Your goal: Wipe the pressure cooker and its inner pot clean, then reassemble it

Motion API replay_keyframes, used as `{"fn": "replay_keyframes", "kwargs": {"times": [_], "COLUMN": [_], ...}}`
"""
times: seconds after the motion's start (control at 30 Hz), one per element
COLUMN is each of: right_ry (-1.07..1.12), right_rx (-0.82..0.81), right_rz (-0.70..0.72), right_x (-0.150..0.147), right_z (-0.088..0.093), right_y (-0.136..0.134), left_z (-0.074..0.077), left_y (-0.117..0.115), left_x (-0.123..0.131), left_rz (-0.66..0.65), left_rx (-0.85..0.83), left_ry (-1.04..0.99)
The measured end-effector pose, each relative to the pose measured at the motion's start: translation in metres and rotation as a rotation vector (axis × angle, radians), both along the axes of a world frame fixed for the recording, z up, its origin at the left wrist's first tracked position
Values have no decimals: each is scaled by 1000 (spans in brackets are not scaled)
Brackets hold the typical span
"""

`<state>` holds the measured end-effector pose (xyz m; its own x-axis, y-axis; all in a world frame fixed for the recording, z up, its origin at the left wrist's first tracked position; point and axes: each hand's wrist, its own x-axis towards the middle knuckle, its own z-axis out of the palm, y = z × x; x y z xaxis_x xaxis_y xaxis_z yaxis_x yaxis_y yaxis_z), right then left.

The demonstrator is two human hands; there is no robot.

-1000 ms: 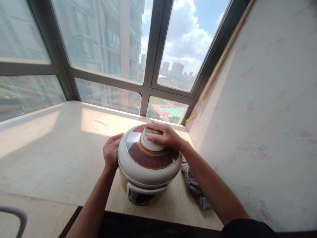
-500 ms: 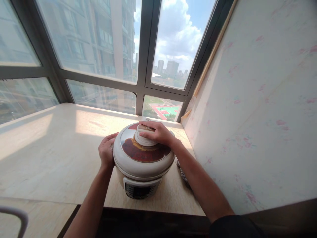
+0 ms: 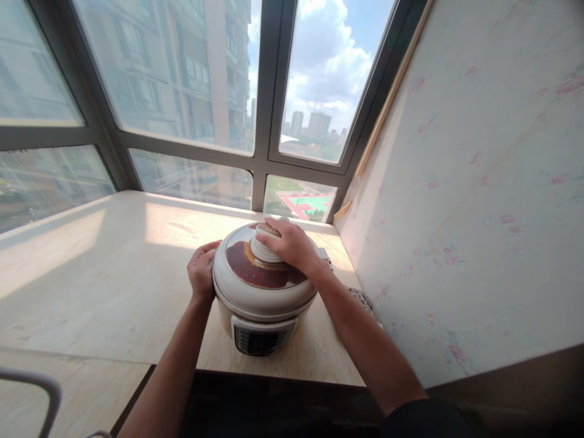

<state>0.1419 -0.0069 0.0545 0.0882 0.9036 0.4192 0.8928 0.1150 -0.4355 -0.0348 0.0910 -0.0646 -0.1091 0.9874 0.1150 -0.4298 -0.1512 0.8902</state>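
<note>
A white electric pressure cooker (image 3: 249, 298) stands upright on the marble-patterned sill, its lid in place. The lid's top has a brown-red and silvery surface around a raised white knob (image 3: 265, 250). My right hand (image 3: 293, 246) is closed over this knob, thumb on the near side and fingers across its top. At the cooker's left side, my left hand (image 3: 201, 271) grips the rim area; part of its hold is hidden behind the pot. On the front, a dark control panel (image 3: 262, 340) faces me.
Tall window panes in grey frames (image 3: 262, 121) rise behind the sill (image 3: 114, 292). A flower-patterned wall (image 3: 479, 213) borders it on the right. A patterned dark item (image 3: 362, 299) lies partly behind my right forearm. A curved grey tube (image 3: 50, 389) shows at lower left.
The cooker's front appears slightly higher in view. My right forearm has shifted a little left, and the patterned item now shows on its other side. Both hands keep their holds.
</note>
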Motion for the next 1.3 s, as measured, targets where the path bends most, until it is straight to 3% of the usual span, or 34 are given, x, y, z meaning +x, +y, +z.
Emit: {"fn": "replay_keyframes", "kwargs": {"times": [0.23, 0.4, 0.73, 1.0, 1.3], "right_ry": [-46, -107, -448, -611, -519], "right_rx": [26, 9, -125, -120, -197], "right_rz": [-102, -126, -192, -51, -7], "right_x": [-8, -8, -20, 0, 11], "right_z": [-5, -3, 13, 21, 51], "right_y": [1, 1, -5, 4, 18], "left_z": [6, 8, 3, -2, -9], "left_y": [-3, -5, -1, 2, 6], "left_x": [0, 0, -1, -1, -5], "left_rz": [62, 38, -6, -51, -82], "left_rx": [48, 25, 22, 26, 91], "left_ry": [141, 85, -11, -49, -27]}}
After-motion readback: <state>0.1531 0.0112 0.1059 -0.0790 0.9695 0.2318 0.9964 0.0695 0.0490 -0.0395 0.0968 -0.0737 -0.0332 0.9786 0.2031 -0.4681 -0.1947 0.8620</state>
